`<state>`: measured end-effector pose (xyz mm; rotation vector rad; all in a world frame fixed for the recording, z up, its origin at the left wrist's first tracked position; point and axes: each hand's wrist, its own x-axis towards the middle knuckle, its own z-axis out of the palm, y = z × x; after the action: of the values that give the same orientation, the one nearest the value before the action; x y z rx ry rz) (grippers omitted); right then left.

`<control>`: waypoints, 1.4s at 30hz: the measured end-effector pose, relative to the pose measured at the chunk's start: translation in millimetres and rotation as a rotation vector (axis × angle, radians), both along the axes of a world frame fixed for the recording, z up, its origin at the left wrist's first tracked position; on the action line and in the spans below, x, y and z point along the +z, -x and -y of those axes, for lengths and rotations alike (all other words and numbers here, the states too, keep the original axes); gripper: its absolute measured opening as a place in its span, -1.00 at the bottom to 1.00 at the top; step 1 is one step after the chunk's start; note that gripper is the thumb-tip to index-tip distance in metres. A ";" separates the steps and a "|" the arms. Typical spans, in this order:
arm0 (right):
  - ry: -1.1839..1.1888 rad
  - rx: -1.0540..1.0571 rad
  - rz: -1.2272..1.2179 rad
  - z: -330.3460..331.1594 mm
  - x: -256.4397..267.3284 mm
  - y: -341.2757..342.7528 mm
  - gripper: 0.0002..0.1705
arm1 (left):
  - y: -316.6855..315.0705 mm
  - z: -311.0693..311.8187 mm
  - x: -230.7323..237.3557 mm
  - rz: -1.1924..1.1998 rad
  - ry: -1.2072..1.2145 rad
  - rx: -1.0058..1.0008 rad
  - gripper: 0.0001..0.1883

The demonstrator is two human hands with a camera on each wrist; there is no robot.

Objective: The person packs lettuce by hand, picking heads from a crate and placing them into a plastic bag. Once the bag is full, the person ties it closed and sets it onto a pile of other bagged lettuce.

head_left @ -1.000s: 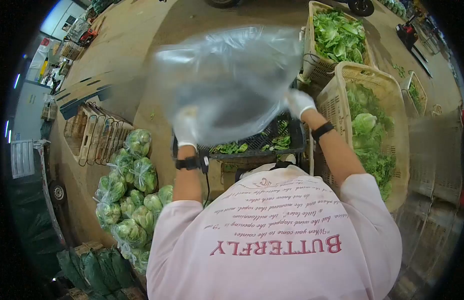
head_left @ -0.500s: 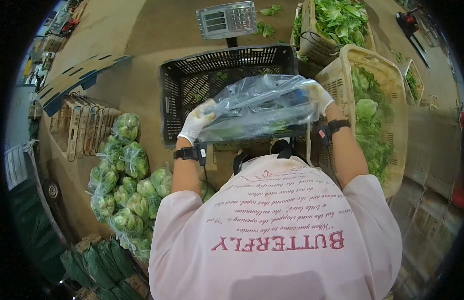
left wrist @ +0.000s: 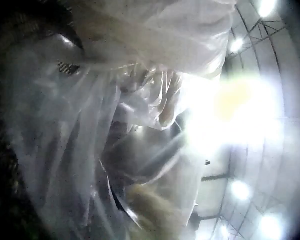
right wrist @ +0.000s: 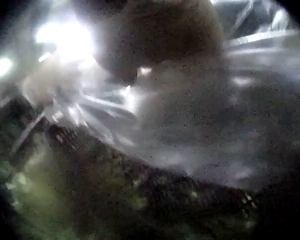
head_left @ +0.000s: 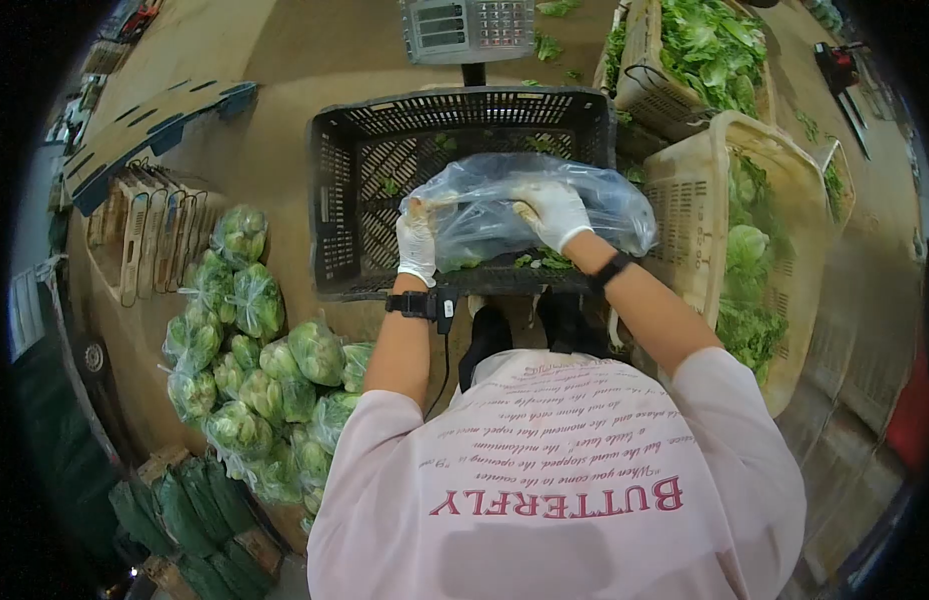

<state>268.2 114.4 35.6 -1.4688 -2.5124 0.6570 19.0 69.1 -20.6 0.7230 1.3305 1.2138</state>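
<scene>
1. Your grip is clamped on the clear plastic bag (head_left: 625, 215) with both hands: your gloved left hand (head_left: 417, 242) pinches its left end, and your gloved right hand (head_left: 557, 213) curls its fingers onto the film near the middle.
2. You have the bag over the black crate (head_left: 330, 225), its right end spreading past your right hand towards the crate's right side.
3. Both wrist views show wrinkled film close to your hands; the right one is blurred, so fine finger detail cannot be told.
4. Loose green leaves (head_left: 555, 260) lie in the black crate beneath the bag.
5. Beyond the crate's far side you have a scale display (head_left: 470, 28) with a keypad.
6. To your right, a beige crate (head_left: 675, 215) holds lettuce (head_left: 748, 247), and a second crate (head_left: 657, 100) farther off is heaped with leafy greens (head_left: 713, 55).
7. On your left, bagged lettuces (head_left: 260, 385) are piled on the floor (head_left: 285, 130), near some nested crates (head_left: 150, 235).
</scene>
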 end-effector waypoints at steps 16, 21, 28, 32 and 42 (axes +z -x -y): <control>0.678 -0.593 0.255 -52.1 -129.2 -7.7 0.06 | -33.5 -13.7 28.6 0.087 0.116 -0.011 -0.34; 0.508 -0.592 0.179 -38.5 -139.6 -13.3 -0.03 | -36.6 -8.8 6.7 -0.358 0.067 -0.083 -0.45; 0.543 -0.290 -0.601 53.2 84.0 -127.6 -0.58 | -20.9 6.7 -10.6 -0.333 0.258 -0.061 -0.37; -0.033 -0.978 -0.255 159.4 157.9 -350.0 -0.73 | -12.2 14.9 6.8 -0.533 0.115 -0.078 -0.25; 0.000 -1.011 0.263 261.0 86.4 -393.2 -0.66 | -13.0 14.3 51.7 -0.915 0.069 0.020 -0.31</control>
<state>661.4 -146.5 122.0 -2.5840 -1.5064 0.2726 32.0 54.8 31.1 1.2973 2.1018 0.8481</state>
